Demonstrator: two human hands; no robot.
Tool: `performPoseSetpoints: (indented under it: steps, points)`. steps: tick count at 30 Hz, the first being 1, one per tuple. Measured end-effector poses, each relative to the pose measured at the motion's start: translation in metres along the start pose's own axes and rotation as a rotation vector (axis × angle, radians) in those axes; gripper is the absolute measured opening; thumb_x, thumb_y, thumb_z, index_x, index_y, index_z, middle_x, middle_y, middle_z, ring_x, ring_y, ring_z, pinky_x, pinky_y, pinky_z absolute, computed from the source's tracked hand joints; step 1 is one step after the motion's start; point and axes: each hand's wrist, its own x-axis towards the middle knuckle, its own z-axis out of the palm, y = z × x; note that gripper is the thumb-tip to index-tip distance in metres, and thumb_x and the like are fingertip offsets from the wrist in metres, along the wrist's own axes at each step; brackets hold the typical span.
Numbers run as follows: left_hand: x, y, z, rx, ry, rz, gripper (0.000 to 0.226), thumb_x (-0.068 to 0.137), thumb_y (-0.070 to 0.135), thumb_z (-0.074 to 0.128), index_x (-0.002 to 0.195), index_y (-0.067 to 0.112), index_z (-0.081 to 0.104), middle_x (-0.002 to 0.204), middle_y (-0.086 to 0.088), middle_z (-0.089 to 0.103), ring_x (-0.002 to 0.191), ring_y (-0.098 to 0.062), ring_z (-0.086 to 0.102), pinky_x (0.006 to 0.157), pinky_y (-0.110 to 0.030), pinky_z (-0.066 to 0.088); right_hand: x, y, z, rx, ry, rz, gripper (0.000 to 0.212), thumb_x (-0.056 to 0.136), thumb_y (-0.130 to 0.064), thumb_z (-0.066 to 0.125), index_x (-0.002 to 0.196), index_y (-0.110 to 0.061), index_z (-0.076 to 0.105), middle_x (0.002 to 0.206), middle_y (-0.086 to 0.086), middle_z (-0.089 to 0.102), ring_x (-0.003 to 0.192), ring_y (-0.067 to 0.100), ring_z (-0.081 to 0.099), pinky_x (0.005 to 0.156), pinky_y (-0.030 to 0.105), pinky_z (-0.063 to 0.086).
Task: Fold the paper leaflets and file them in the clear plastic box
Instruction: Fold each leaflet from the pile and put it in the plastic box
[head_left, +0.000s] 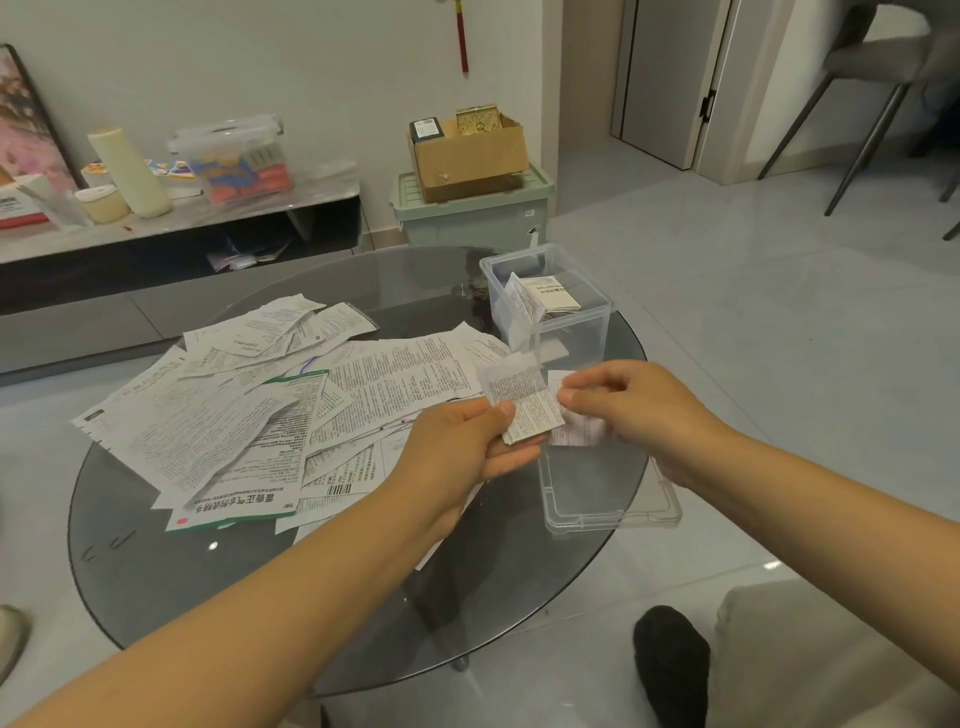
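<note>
A small printed leaflet (524, 405), partly folded, hangs between both hands above the round glass table (171, 571). My left hand (467, 447) pinches its lower left part with thumb on top. My right hand (634, 410) pinches the right part, which shows white under the fingers. A loose heap of unfolded leaflets (249, 410) covers the table's left and middle. The clear plastic box (550, 301) stands at the table's far right with a few folded leaflets (540, 299) inside. Its clear lid (608, 499) lies below my right hand.
A low TV bench (182, 228) at the back carries a lidded clear container, rolls and boxes. A green storage bin (472, 208) with a cardboard box on top stands behind the table. A grey chair (862, 104) is at far right. My knee and dark-socked foot (670, 670) are at lower right.
</note>
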Motion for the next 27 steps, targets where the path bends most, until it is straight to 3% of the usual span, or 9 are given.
performPoseSetpoints:
  steps: [3,5,7,14,17,20,24,27]
  points:
    - [0.001,0.002,-0.002,-0.004,0.029,-0.02,0.018,0.096,0.005,0.049,0.105,-0.004,0.062,0.091,-0.011,0.073,0.079,-0.02,0.072,0.067,-0.023,0.059,0.013,0.006,-0.004,-0.318,0.139,-0.118,0.035,0.079,-0.025,0.073,0.113,-0.018,0.063,0.101,0.001,0.053,0.084,0.012,0.053,0.071,0.02,0.04]
    - [0.003,0.001,-0.003,0.011,0.046,-0.027,0.02,0.096,0.006,0.05,0.108,-0.006,0.062,0.094,-0.012,0.073,0.08,-0.021,0.072,0.068,-0.025,0.059,0.018,0.011,-0.004,-0.478,0.135,-0.133,0.055,0.076,-0.032,0.076,0.125,-0.018,0.055,0.12,0.006,0.045,0.108,0.018,0.049,0.087,0.024,0.038]
    - [0.005,0.001,-0.004,0.03,0.051,-0.032,0.022,0.095,0.006,0.051,0.112,-0.006,0.061,0.098,-0.012,0.072,0.082,-0.021,0.072,0.07,-0.026,0.059,0.019,0.014,-0.001,-0.583,0.112,-0.116,0.065,0.074,-0.038,0.076,0.13,-0.018,0.05,0.127,0.007,0.041,0.122,0.022,0.04,0.095,0.029,0.038]
    - [0.006,-0.001,-0.006,0.144,-0.008,-0.057,0.019,0.095,0.008,0.052,0.109,0.003,0.064,0.099,-0.009,0.073,0.083,-0.019,0.072,0.072,-0.026,0.059,0.025,0.014,0.001,-0.65,0.079,-0.134,0.046,0.071,-0.037,0.079,0.102,-0.024,0.049,0.112,0.002,0.049,0.11,0.02,0.047,0.091,0.036,0.048]
    - [0.006,-0.001,-0.006,0.216,-0.039,-0.066,0.019,0.095,0.012,0.053,0.107,0.006,0.066,0.1,-0.005,0.073,0.088,-0.014,0.071,0.073,-0.025,0.058,0.025,0.015,-0.002,-0.56,0.086,-0.166,0.029,0.078,-0.027,0.074,0.093,-0.023,0.049,0.097,-0.003,0.054,0.091,0.015,0.054,0.077,0.029,0.05]
    - [0.005,0.001,-0.004,0.292,-0.053,-0.05,0.019,0.096,0.015,0.053,0.107,0.011,0.068,0.102,0.001,0.072,0.089,-0.008,0.065,0.071,-0.02,0.054,0.024,0.011,-0.007,-0.376,0.097,-0.185,0.013,0.082,-0.019,0.07,0.086,-0.021,0.058,0.08,-0.006,0.056,0.072,0.009,0.054,0.059,0.019,0.042]
    - [0.004,0.002,-0.002,0.407,-0.013,0.028,0.017,0.095,0.019,0.054,0.102,0.014,0.069,0.099,0.004,0.071,0.085,-0.009,0.06,0.073,-0.021,0.049,0.017,-0.001,-0.009,0.01,-0.057,-0.105,0.008,0.083,-0.008,0.068,0.082,-0.013,0.062,0.084,0.012,0.066,0.076,0.022,0.067,0.068,0.03,0.057]
    - [0.004,0.003,-0.002,0.486,0.039,0.125,0.015,0.091,0.021,0.06,0.104,0.017,0.066,0.074,0.013,0.067,0.071,-0.003,0.059,0.071,-0.022,0.046,0.013,-0.006,-0.009,0.112,-0.125,-0.075,0.004,0.085,-0.009,0.066,0.089,-0.009,0.065,0.09,0.016,0.068,0.078,0.023,0.07,0.068,0.027,0.059]
